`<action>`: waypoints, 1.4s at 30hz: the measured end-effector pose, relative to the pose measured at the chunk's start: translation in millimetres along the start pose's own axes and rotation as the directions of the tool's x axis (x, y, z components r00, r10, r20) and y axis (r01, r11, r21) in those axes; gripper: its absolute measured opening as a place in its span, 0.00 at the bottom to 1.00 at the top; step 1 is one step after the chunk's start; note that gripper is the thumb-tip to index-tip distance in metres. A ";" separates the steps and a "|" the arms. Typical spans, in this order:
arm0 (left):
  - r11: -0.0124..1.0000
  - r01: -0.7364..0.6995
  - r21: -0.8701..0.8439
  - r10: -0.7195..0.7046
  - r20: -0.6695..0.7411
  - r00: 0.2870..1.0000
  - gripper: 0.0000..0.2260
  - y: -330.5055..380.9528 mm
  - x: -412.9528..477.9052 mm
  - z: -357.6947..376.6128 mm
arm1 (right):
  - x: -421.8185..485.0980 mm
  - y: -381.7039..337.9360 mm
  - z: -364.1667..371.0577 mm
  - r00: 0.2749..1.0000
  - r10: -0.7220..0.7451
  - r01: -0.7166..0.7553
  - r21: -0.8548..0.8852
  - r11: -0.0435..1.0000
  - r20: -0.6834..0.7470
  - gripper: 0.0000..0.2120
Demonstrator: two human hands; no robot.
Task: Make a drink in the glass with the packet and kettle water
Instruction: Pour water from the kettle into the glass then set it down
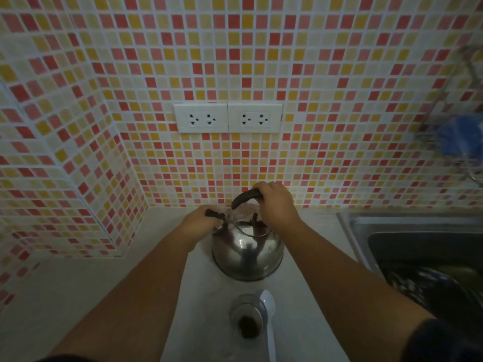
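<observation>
Right hand (274,202) grips kettle (247,253) handle; left hand (200,220) pinches lid knob, steadying for pour into glass (247,316).

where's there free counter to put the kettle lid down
Bare counter lies left of the left forearm, bordered by the tiled wall. The middle strip is crowded: kettle, then glass and spoon. Right ends at the sink.

You face a wall (261,61) of small red, orange and cream tiles, which turns a corner on your left. Two white double sockets (228,118) sit side by side on it. Below runs a pale counter (65,296), with a steel sink (407,239) at right. Light is dim.
</observation>
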State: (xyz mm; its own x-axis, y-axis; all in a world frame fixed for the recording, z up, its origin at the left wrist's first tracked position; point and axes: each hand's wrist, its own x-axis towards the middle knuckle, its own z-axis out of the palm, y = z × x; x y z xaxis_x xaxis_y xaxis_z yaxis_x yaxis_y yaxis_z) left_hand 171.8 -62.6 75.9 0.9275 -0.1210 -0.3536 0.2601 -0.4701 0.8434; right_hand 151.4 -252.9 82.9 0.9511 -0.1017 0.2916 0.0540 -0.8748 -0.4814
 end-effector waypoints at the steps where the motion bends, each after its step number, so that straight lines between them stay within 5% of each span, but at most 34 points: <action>1: 1.000 -0.008 0.017 0.008 0.011 1.000 0.14 -0.6 -0.9 -1.7 | -1.0 -0.5 1.2 1.000 0.006 -0.006 0.009 1.000 -0.021 0.18; 11: 0.952 -0.194 0.238 0.196 0.018 0.981 0.15 24.2 -32.9 -31.1 | -19.0 -27.9 -44.0 0.983 -0.009 0.033 0.128 0.991 -0.185 0.21; 17: 0.919 -0.304 0.251 0.299 0.060 0.952 0.20 51.6 -73.6 -42.5 | -42.0 -55.7 -98.0 0.973 -0.109 0.111 -0.002 0.994 -0.202 0.19; 21: 0.940 -0.297 0.168 0.279 0.124 0.952 0.12 56.0 -101.6 -38.1 | -66.2 -65.0 -123.3 0.957 -0.182 0.157 -0.122 0.980 -0.227 0.19; 28: 0.963 -0.261 0.068 0.250 0.133 0.959 0.07 38.3 -139.3 -16.7 | -107.2 -76.5 -149.2 0.973 -0.224 0.193 -0.334 0.923 -0.056 0.22; 42: 0.990 -0.135 -0.026 0.137 0.068 0.988 0.04 4.0 -173.4 22.7 | -143.6 -79.4 -144.0 0.940 -0.318 0.339 -0.469 0.816 0.126 0.23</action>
State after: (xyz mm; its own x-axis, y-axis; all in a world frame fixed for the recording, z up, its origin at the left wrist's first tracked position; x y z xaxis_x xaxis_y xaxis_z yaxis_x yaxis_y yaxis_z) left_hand 6.0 -63.4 131.4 0.9341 -0.2432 -0.2614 0.1391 -0.4263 0.8938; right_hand -33.2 -237.0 198.3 0.9150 0.2420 0.3229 0.2235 -0.9702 0.0938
